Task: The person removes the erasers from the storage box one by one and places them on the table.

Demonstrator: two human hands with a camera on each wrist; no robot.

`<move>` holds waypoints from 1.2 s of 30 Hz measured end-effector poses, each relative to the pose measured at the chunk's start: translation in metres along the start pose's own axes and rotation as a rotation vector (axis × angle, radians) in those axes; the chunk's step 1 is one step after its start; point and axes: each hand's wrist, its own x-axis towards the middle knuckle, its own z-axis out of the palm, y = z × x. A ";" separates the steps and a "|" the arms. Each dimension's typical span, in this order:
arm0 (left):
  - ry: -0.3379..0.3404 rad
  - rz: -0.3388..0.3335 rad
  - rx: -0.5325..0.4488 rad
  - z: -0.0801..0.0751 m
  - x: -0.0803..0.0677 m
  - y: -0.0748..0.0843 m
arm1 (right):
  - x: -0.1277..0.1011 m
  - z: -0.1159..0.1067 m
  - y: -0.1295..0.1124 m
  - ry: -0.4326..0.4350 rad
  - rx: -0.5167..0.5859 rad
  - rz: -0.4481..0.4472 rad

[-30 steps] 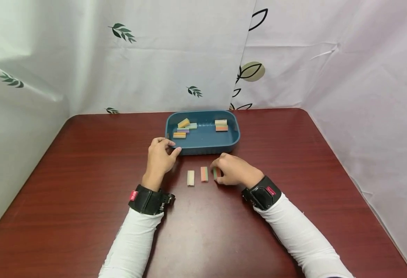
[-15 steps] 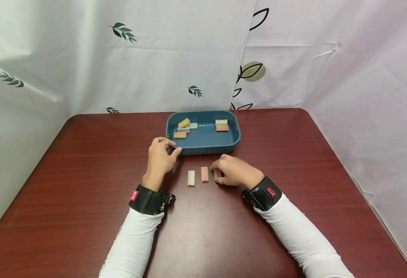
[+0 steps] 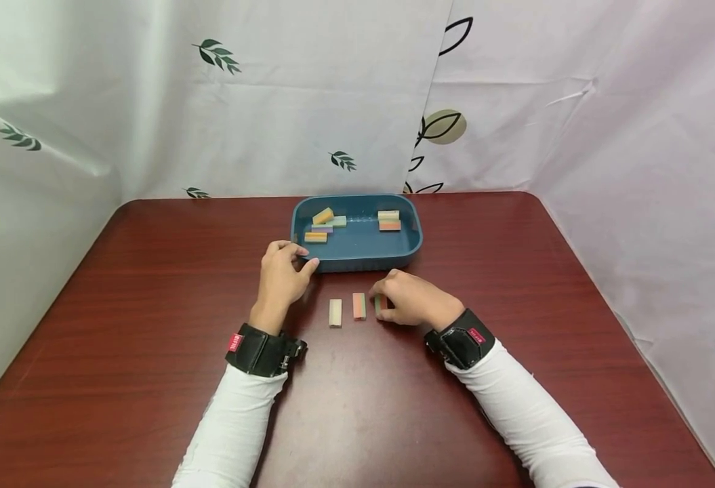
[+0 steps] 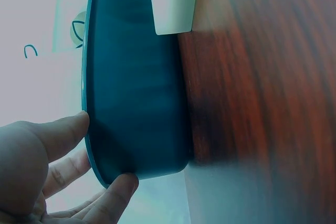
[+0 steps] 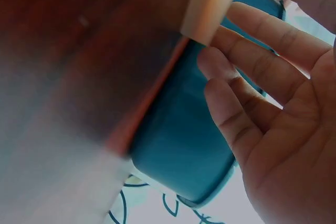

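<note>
Our left hand (image 3: 282, 276) curls round the near left corner of the blue tray (image 3: 357, 256), thumb and fingertips on its rim — a steadying hold, we judge. Our right hand (image 3: 412, 299) rests on the table (image 3: 119, 325) just in front of the tray, fingers bent over a small green-and-red block (image 3: 379, 304); whether they pinch it or only touch it we cannot tell. That block stands third in a row beside an orange block (image 3: 359, 306) and a pale block (image 3: 335, 312) — evenly spaced, as if lined up. More blocks (image 3: 389, 219) lie in the tray.
</note>
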 end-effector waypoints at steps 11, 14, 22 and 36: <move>0.008 0.013 0.003 -0.004 0.005 0.002 | -0.002 -0.027 0.006 0.155 0.092 -0.018; 0.015 0.010 0.005 -0.005 0.005 0.001 | 0.002 -0.034 0.009 0.219 0.114 -0.007; -0.001 -0.001 -0.006 -0.001 -0.001 -0.002 | 0.019 -0.044 0.018 0.304 0.106 0.084; 0.004 0.008 -0.013 -0.001 -0.001 -0.001 | 0.072 -0.080 0.044 0.128 0.033 0.392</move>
